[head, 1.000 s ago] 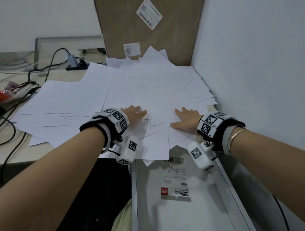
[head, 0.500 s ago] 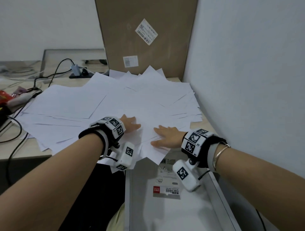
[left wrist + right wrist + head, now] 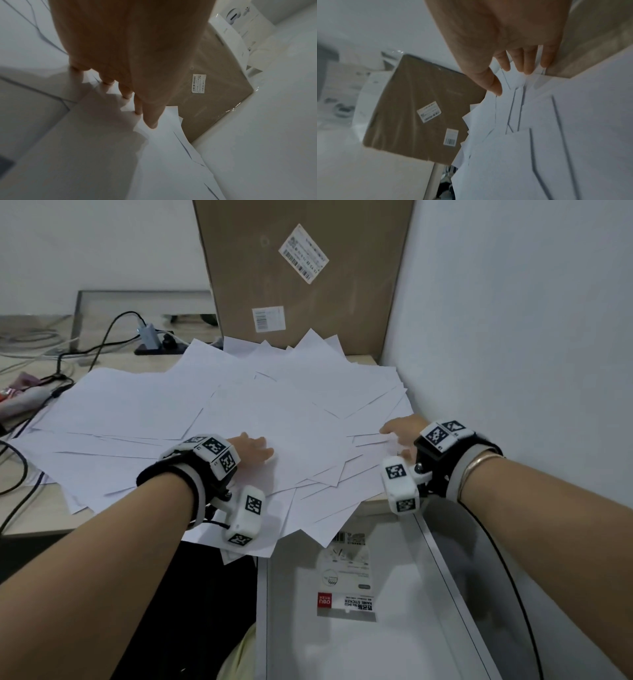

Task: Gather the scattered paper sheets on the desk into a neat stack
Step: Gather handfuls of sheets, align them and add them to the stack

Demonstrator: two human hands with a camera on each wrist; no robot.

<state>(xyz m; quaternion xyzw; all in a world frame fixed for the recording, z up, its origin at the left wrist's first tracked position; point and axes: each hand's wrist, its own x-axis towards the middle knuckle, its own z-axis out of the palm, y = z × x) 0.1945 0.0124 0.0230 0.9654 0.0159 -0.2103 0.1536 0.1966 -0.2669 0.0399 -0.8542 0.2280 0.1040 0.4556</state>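
Two hands flat on a fanned mess of paper

Scattered paper sheets [image 3: 274,412] lay between and beyond the left hand [image 3: 251,448] and right hand [image 3: 400,429], both with straight fingers pressing, gripping nothing (most loose sheets sprawled leftward across the desk [image 3: 20,508], nearer the left).

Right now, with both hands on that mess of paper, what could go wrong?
Some paper sheets overhang the desk's front edge, so a pull by the left hand might tip them off. The right hand works at the sheets by the wall, where corners could crumple.
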